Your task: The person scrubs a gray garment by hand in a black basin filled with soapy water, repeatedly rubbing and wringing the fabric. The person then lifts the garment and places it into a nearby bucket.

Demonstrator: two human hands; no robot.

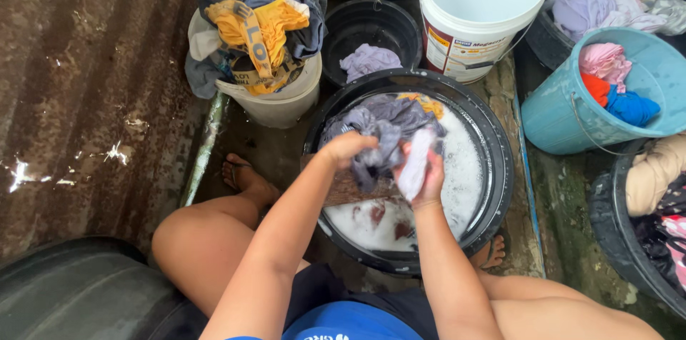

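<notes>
A wet grey garment (389, 126) lies bunched over a brown wooden washboard (350, 188) in a large black basin (493, 168) of soapy white water. My left hand (348, 148) grips the grey cloth on its left side. My right hand (425, 176) holds a pale, whitish fold of the same garment just beside it. Both hands are close together above the suds. A yellow cloth (429, 104) shows at the far side of the basin.
A white bucket (275, 101) heaped with yellow and blue clothes stands at the back left. Behind are a small black basin (371, 26) holding a lilac cloth and a white pail (479, 11). A blue bucket (572, 111) and black tubs of laundry sit right. Corrugated metal (86, 83) lies left.
</notes>
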